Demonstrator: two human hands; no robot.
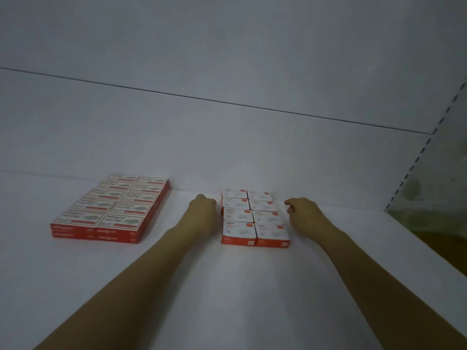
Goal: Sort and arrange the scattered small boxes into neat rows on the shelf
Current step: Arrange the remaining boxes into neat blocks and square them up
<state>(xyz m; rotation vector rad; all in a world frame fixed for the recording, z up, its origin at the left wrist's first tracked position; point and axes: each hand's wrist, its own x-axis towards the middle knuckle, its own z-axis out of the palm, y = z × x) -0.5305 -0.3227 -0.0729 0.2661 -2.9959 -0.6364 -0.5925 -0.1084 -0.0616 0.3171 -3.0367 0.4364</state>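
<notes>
Orange-and-white boxes (254, 217) form a tight two-by-four block on the white shelf (227, 286). Left hand (203, 210) flanks its left side, right hand (304, 214) its right, both with fingers curled, gripping nothing; contact unclear. Red boxes (111, 208) lie stacked well apart, leftward.

I am seeing a shelf (227, 286) that is showing a smooth, matt white coat; painted metal or laminate, I cannot tell which. The back panel (227, 59) across the upper frame is looking just as matt and plain. At the right edge a slotted upright (414, 162) is reading as painted metal. The flat boxes (108, 210) at centre left are looking like printed cardboard, with faintly glossy red sides and paler, smooth tops. The small boxes (252, 218) at centre are showing similar thin printed card. My left grip (203, 210) and right grip (307, 214) are showing bare, matt skin.
</notes>
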